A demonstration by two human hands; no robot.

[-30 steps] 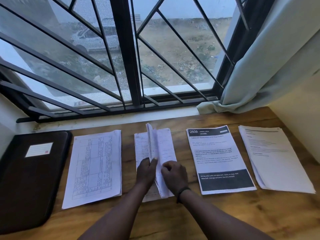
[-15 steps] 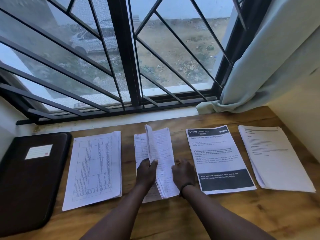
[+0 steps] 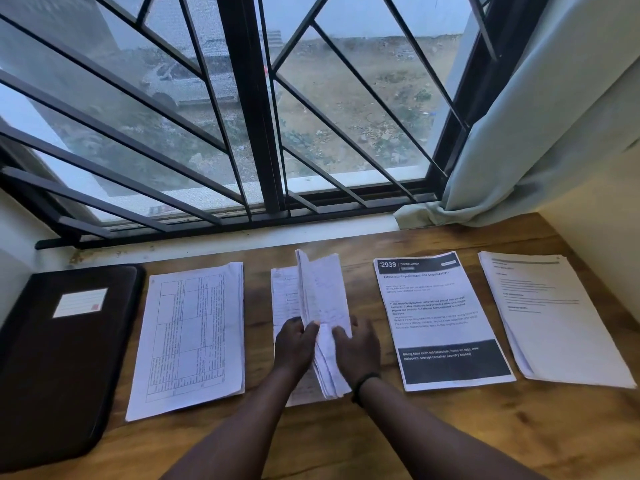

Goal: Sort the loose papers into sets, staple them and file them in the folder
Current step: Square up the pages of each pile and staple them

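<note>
Four paper piles lie in a row on the wooden desk (image 3: 398, 441). The handwritten pile (image 3: 325, 296) is in the middle, with several of its sheets lifted on edge. My left hand (image 3: 294, 344) holds the raised sheets from the left, thumb on their near face. My right hand (image 3: 356, 348) lies on the sheets at the right, fingers spread. A pile with printed tables (image 3: 194, 334) is to the left. To the right are a printed sheet headed 2939 (image 3: 440, 317) and a plain text pile (image 3: 550, 313). A closed dark folder (image 3: 59, 358) with a white label lies far left.
A barred window (image 3: 249, 109) runs along the desk's far edge, above a white sill. A pale curtain (image 3: 540, 126) hangs at the right, its hem resting on the desk's back right corner. A wall bounds the desk on the right.
My right hand has opened from a curled pose and slid right onto the lower sheets. The raised sheets stay held in my left hand.
</note>
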